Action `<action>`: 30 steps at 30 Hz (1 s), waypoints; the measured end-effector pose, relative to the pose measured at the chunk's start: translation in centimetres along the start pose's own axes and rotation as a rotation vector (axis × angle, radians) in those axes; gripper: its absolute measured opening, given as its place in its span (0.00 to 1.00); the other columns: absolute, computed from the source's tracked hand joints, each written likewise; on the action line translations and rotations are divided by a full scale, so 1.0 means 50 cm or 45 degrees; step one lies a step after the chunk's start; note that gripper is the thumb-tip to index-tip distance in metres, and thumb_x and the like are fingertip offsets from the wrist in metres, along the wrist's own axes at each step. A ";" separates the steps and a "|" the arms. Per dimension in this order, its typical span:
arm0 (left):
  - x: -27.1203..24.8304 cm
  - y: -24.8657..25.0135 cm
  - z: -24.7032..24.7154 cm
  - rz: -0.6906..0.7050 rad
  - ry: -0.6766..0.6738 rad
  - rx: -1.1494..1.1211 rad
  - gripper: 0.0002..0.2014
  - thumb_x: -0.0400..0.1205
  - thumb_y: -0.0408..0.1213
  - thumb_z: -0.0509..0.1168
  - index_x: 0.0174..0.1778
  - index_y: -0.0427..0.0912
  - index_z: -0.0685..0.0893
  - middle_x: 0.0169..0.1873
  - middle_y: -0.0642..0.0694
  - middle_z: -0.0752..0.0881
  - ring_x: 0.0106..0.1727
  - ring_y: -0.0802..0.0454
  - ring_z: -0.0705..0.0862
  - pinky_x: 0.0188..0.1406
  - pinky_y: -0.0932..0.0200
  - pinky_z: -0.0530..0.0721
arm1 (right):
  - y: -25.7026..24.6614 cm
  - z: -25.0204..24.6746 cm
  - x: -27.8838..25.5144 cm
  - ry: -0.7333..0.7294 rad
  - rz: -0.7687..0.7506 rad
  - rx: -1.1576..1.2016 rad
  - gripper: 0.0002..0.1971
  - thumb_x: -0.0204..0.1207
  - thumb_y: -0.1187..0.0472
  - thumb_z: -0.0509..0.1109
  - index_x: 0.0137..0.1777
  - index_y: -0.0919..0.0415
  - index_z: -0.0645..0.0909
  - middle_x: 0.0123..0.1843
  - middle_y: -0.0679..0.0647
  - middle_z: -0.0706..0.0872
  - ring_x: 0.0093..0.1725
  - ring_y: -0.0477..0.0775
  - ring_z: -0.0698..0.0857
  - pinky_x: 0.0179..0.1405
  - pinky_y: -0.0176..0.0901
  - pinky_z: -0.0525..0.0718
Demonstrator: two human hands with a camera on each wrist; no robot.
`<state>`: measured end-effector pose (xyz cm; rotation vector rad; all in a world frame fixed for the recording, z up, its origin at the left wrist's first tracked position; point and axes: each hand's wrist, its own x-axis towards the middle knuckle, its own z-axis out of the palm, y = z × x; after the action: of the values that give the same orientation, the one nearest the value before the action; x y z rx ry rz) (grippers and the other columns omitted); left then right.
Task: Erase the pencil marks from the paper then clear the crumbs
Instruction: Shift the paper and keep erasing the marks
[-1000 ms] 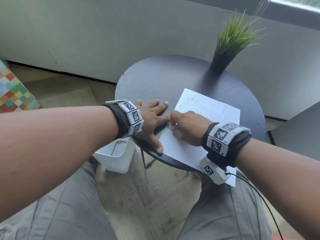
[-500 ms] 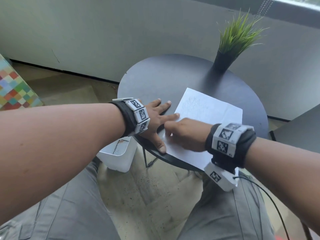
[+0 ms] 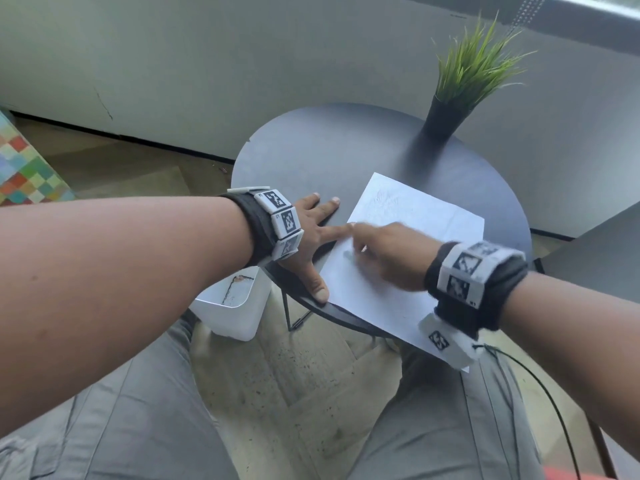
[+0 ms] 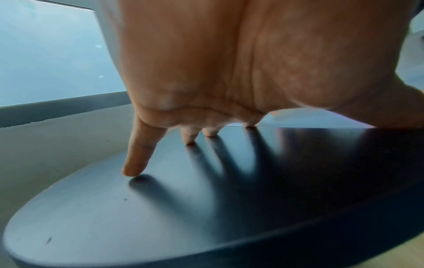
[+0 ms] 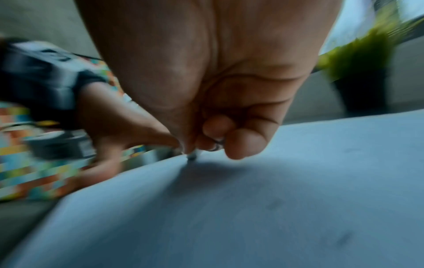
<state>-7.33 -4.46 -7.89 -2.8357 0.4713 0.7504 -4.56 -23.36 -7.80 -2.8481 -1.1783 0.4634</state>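
Observation:
A white paper [image 3: 419, 220] lies on the round dark table [image 3: 329, 150], its near corner hanging over the edge. Faint pencil marks [image 3: 384, 199] show near its far corner. My left hand [image 3: 311, 233] lies flat with fingers spread on the table, the index fingertip at the paper's left edge. My right hand [image 3: 384, 251] is curled on the paper's left part, blurred by motion. In the right wrist view its fingertips [image 5: 243, 145] pinch a small pale eraser [image 5: 191, 156] whose tip touches the paper [image 5: 252, 208]. Small dark specks dot the sheet there.
A potted grass plant [image 3: 446, 109] stands at the table's far right. A white bin [image 3: 232, 306] sits on the floor under the table's left edge. A dark seat [image 3: 595, 251] is at the right, a colourful checked object [image 3: 24, 168] at the far left.
My right hand has gone on rubbing near the paper's left edge and is now blurred, shifted a little onto the sheet. My left hand has stayed flat on the table.

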 end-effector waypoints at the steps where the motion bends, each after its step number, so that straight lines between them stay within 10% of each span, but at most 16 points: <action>1: 0.001 0.000 -0.001 -0.003 -0.012 -0.002 0.65 0.59 0.81 0.67 0.83 0.68 0.32 0.86 0.46 0.32 0.86 0.36 0.37 0.77 0.25 0.53 | -0.029 0.009 -0.012 -0.063 -0.143 0.037 0.10 0.85 0.51 0.59 0.55 0.56 0.73 0.44 0.56 0.83 0.43 0.60 0.79 0.42 0.50 0.77; 7: 0.005 0.002 -0.002 -0.011 -0.005 0.013 0.66 0.57 0.81 0.67 0.82 0.69 0.31 0.86 0.46 0.33 0.86 0.37 0.38 0.76 0.26 0.57 | -0.016 -0.005 0.010 0.027 0.089 0.102 0.11 0.83 0.51 0.58 0.59 0.55 0.74 0.47 0.58 0.83 0.48 0.63 0.83 0.45 0.50 0.80; 12: 0.000 0.008 -0.004 -0.016 -0.008 0.060 0.65 0.61 0.79 0.68 0.83 0.66 0.32 0.86 0.43 0.33 0.86 0.36 0.39 0.77 0.26 0.55 | -0.081 0.012 -0.015 -0.119 -0.258 0.085 0.13 0.82 0.60 0.62 0.64 0.61 0.75 0.52 0.61 0.84 0.46 0.60 0.79 0.40 0.46 0.72; 16: 0.004 0.003 -0.003 -0.021 -0.012 0.031 0.67 0.57 0.82 0.67 0.82 0.68 0.31 0.86 0.45 0.34 0.86 0.36 0.39 0.77 0.25 0.55 | -0.007 -0.009 0.012 0.061 0.203 0.078 0.12 0.85 0.51 0.57 0.60 0.58 0.73 0.51 0.62 0.85 0.44 0.62 0.80 0.41 0.48 0.78; 21: 0.007 0.005 -0.008 -0.021 -0.050 0.027 0.68 0.56 0.81 0.68 0.82 0.67 0.31 0.85 0.44 0.32 0.86 0.34 0.38 0.77 0.25 0.51 | -0.046 0.005 -0.022 -0.157 -0.189 0.060 0.08 0.83 0.59 0.60 0.59 0.59 0.75 0.47 0.55 0.83 0.43 0.57 0.76 0.44 0.49 0.77; 25: 0.008 0.004 -0.009 -0.029 -0.056 0.027 0.68 0.55 0.82 0.67 0.82 0.68 0.30 0.85 0.44 0.32 0.86 0.34 0.38 0.77 0.23 0.52 | 0.015 -0.010 0.006 0.020 0.240 0.029 0.09 0.84 0.52 0.57 0.54 0.57 0.67 0.47 0.59 0.82 0.42 0.62 0.80 0.43 0.51 0.81; 30: 0.010 0.003 -0.011 -0.032 -0.081 0.035 0.69 0.54 0.83 0.66 0.82 0.67 0.30 0.85 0.44 0.31 0.86 0.34 0.37 0.78 0.24 0.50 | -0.041 0.011 -0.037 -0.176 -0.206 0.028 0.06 0.84 0.57 0.54 0.54 0.58 0.69 0.43 0.57 0.82 0.42 0.61 0.78 0.44 0.55 0.80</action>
<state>-6.71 -4.89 -7.67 -2.7779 0.4317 0.8200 -7.36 -23.22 -7.56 -2.7118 -1.4024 0.6688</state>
